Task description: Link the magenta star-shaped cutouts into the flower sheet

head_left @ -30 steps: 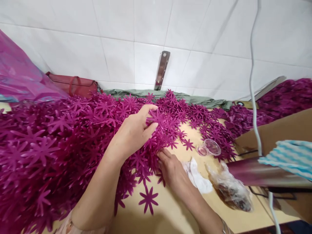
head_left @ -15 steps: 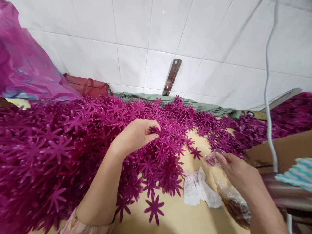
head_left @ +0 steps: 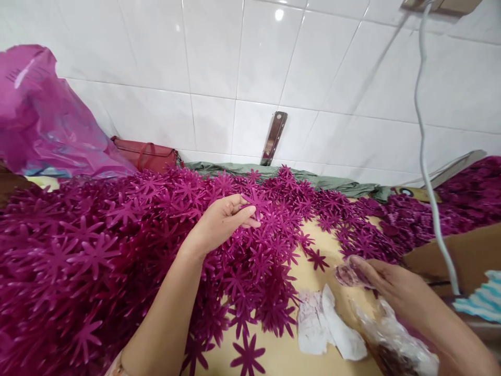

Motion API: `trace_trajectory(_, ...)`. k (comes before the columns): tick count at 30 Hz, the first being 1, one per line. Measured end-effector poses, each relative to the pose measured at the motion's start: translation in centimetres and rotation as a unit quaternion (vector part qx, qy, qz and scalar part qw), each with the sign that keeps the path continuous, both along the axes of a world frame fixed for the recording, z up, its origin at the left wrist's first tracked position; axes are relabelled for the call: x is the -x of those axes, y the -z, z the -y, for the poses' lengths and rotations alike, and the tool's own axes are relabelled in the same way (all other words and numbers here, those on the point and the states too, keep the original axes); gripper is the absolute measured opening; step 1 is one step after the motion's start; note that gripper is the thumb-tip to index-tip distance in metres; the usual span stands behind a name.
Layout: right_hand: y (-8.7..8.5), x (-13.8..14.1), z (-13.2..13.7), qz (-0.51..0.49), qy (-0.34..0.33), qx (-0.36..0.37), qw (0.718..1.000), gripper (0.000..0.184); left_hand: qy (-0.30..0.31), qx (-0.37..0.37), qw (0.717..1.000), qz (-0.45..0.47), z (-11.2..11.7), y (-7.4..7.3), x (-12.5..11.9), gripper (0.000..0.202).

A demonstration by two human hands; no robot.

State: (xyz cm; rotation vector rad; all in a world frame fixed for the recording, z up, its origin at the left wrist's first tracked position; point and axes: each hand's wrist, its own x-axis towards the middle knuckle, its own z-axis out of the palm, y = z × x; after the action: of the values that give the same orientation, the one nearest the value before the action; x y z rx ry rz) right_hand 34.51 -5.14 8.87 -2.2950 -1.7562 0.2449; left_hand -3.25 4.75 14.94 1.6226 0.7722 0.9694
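Note:
My left hand (head_left: 221, 222) is above a big heap of magenta flower-shaped cut-outs (head_left: 94, 250), with one flower cut-out (head_left: 257, 203) pinched between thumb and fingers. To the right, my right hand (head_left: 387, 282) is closed on a small clear round plastic piece (head_left: 348, 274), held low over the tan table. I cannot make out exactly what this piece is. White stained paper (head_left: 313, 321) lies below it. Close to my right forearm is a crumpled clear plastic bag (head_left: 395, 339) with dark brown contents. A loose flower cut-out (head_left: 318, 259) lies between the heap and my right hand.
A pink plastic bag (head_left: 58, 120) and a red handbag (head_left: 146, 154) stand at the back left. Green cloth (head_left: 329, 180) runs along the tiled wall. A white cable (head_left: 425, 151) hangs at right, near brown cardboard (head_left: 457, 250) and more magenta pieces (head_left: 465, 203).
The view has tilted upward. My left hand has turned, and the pinched flower cut-out now shows more fully. My right hand still holds the clear piece.

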Motion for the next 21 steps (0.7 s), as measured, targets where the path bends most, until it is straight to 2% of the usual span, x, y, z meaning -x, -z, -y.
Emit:
trace_trajectory(1,-1.5,1.1,0.5,-0.02,0.01,-0.04,0.999,0.106,-0.006,0.005,1.0,0.002,0.0,0.1,-0.2,0.022)
trace_trajectory(3,-4.4,4.4,1.3,-0.03,-0.016,-0.165,0.986,0.089,-0.008,0.024,1.0,0.004,0.2,0.2,-0.6,0.021)
trace_trajectory(5,-6.6,8.7,1.4,-0.005,-0.103,-0.285,0.953,0.054,0.002,0.044,0.999,0.005,0.6,0.0,-1.1,0.02)
trace_trajectory(6,-7.2,10.9,1.1,0.009,-0.16,-0.353,0.922,0.043,0.011,0.048,0.999,0.008,0.8,-0.1,-1.2,0.02)
trace_trajectory(7,-7.5,13.0,0.7,0.024,-0.218,-0.391,0.894,0.039,0.024,0.046,0.999,0.015,1.0,-0.2,-1.3,0.02)
trace_trajectory(9,-7.0,16.4,-0.7,0.085,-0.306,-0.419,0.851,0.042,0.048,0.03,0.998,0.03,1.1,-0.3,-1.1,0.023)
trace_trajectory(11,-6.1,18.4,-2.1,0.148,-0.331,-0.434,0.825,0.044,0.034,-0.012,0.999,0.018,1.1,-0.2,-0.8,0.026)
trace_trajectory(14,-5.4,19.1,-3.3,0.167,-0.325,-0.422,0.83,0.043,0.002,-0.051,0.999,-0.015,0.9,-0.2,-0.3,0.027)
trace_trajectory(18,-6.3,18.7,-3.6,0.123,-0.311,-0.438,0.834,0.041,0.089,0.012,0.994,0.066,0.7,-0.1,-0.4,0.024)
trace_trajectory(21,-6.6,18.3,-3.9,0.148,-0.327,-0.417,0.835,0.039,0.075,0.019,0.994,0.075,0.5,0.0,-0.7,0.023)
